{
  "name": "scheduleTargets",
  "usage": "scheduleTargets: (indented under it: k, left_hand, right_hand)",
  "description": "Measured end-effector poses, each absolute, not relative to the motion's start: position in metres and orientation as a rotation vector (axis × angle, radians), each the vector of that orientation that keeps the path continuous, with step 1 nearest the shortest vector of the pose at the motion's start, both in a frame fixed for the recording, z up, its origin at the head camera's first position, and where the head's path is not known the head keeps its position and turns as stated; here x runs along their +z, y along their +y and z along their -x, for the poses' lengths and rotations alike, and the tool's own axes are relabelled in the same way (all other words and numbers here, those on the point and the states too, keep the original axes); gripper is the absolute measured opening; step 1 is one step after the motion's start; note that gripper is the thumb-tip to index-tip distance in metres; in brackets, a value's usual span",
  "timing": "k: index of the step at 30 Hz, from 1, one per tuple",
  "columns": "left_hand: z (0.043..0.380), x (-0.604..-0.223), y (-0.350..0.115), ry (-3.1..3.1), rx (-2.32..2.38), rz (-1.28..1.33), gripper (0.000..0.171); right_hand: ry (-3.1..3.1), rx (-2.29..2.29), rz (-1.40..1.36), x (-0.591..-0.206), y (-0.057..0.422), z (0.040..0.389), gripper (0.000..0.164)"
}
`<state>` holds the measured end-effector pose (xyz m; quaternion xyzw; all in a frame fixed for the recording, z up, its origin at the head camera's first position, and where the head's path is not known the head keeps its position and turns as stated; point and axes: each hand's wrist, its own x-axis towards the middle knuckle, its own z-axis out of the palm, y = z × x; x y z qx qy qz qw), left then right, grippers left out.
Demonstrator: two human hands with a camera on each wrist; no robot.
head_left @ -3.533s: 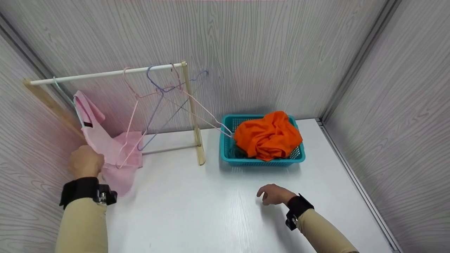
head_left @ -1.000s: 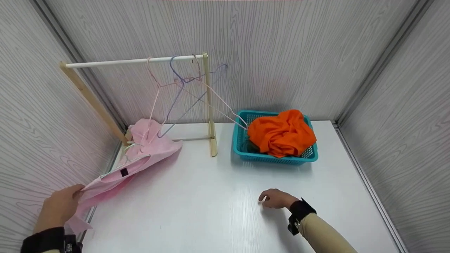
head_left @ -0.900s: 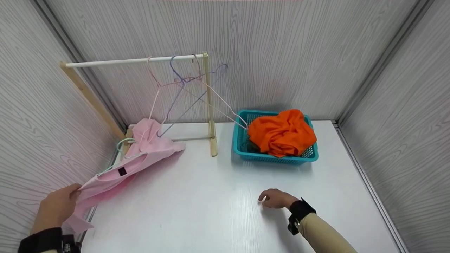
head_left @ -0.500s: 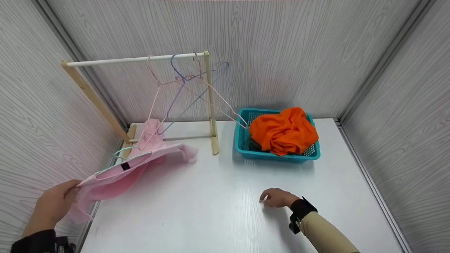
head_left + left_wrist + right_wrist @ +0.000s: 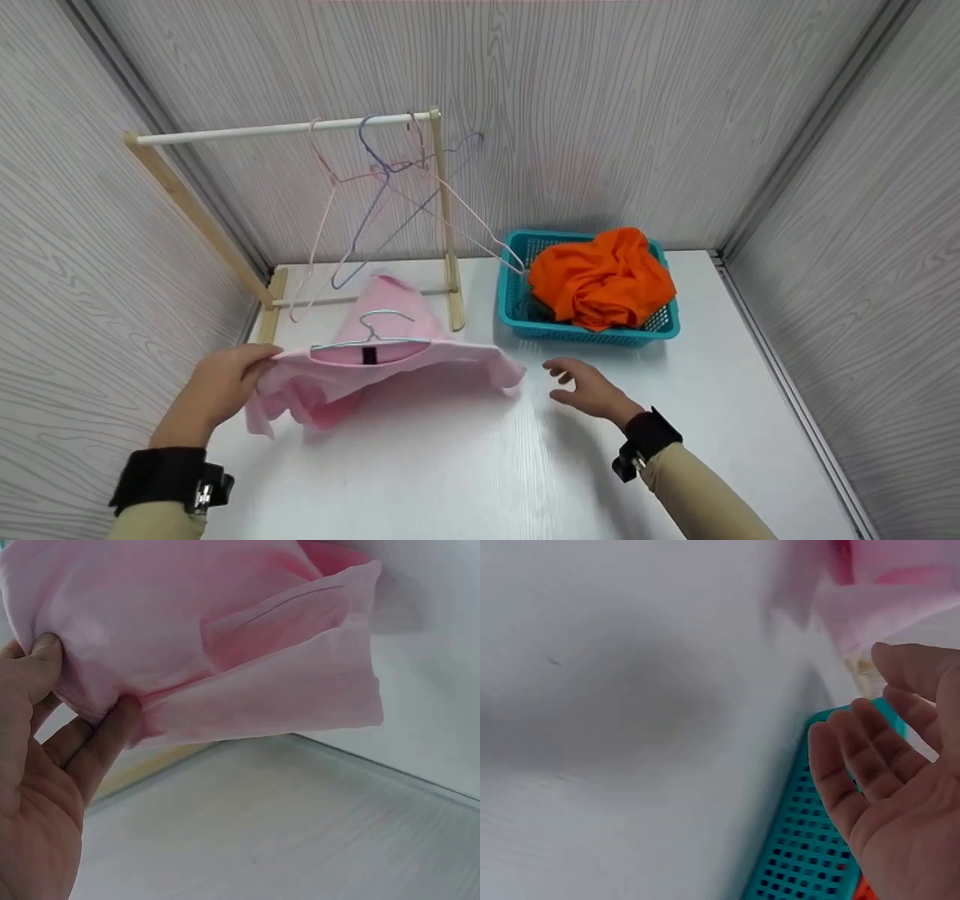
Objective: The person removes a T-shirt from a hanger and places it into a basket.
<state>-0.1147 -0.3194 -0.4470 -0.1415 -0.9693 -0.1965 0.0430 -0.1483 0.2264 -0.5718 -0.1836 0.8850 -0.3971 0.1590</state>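
A pink T-shirt [image 5: 405, 367] with a black neck label spreads above the white table in the head view. Inside its neck sits a mint-green hanger [image 5: 373, 330], hook upward. My left hand [image 5: 225, 386] pinches the shirt's left sleeve between thumb and fingers; the left wrist view shows the sleeve opening [image 5: 285, 622] hanging beside that hand. Just off the shirt's other sleeve, my right hand [image 5: 589, 388] has its fingers loosely extended and holds nothing. In the right wrist view a small gap separates those fingers [image 5: 847, 765] from the pink cloth [image 5: 885, 607].
Behind the shirt stands a rack with a white rail [image 5: 247, 132] and wooden legs. Pink hangers [image 5: 322, 217] and a blue hanger [image 5: 367, 217] hang on it. A teal basket [image 5: 577, 335] with bunched orange cloth [image 5: 600, 277] is at the back right, a hanger end touching it.
The shirt and its hanger came off the rail's left end, then swung from the left to the table's middle with my left hand. My right hand lifted slightly and its fingers spread.
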Motion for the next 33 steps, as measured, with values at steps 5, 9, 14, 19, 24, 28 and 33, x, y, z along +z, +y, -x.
scheduleTargets:
  k: [5, 9, 14, 19, 24, 28, 33]
  left_hand:
    - [0.136, -0.450, -0.272, -2.896, -0.597, 0.569, 0.021]
    - [0.149, -0.455, -0.237, -2.894, -0.651, 0.627, 0.021]
    - [0.163, -0.458, -0.199, -2.876, -0.694, 0.702, 0.020]
    - [0.168, -0.454, -0.174, -2.890, -0.736, 0.751, 0.018]
    - [0.167, -0.447, -0.150, -2.880, -0.822, 0.768, 0.029]
    - [0.167, -0.440, -0.121, -2.774, -0.850, 0.846, 0.030]
    - [0.169, -0.434, -0.088, -2.798, -0.899, 1.019, 0.022]
  right_hand:
    - [2.629, -1.234, 0.580, -0.531, 0.221, 0.150, 0.061]
    - [2.786, -1.212, 0.613, -0.508, 0.216, 0.145, 0.054]
    - [2.956, -1.251, 0.661, -0.493, 0.216, 0.139, 0.032]
    - [3.153, -1.325, 0.743, -0.484, 0.225, 0.134, 0.017]
    - [3.286, -1.358, 0.842, -0.480, 0.231, 0.134, 0.010]
    - [3.283, -1.366, 0.881, -0.482, 0.228, 0.132, 0.009]
    - [3.264, -1.323, 0.833, -0.487, 0.220, 0.128, 0.010]
